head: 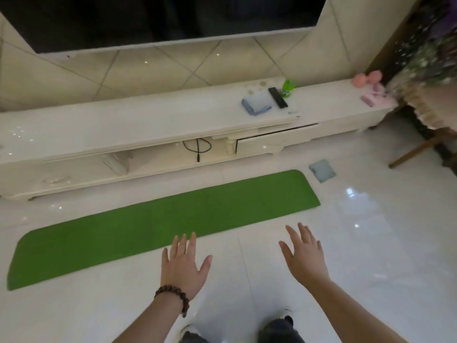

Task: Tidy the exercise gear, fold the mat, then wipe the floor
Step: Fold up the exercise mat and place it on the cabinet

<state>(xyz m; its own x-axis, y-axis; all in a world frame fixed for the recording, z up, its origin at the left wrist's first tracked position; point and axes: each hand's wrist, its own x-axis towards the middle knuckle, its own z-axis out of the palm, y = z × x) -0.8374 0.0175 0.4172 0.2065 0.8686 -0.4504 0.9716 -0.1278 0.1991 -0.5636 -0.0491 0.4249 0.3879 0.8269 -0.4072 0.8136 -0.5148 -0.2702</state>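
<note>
Mat (158, 226) flat on glossy floor (371, 243)

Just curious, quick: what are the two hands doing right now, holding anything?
Left hand: open, fingers spread, holding nothing.
Right hand: open, fingers spread, holding nothing.

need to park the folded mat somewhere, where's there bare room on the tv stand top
The long left stretch of the tv stand, from its left end up to the folded blue cloth, is bare. A shorter bare patch lies between the green bottle and the pink dumbbells. It is crowded around the cloth, remote and bottle.
</note>
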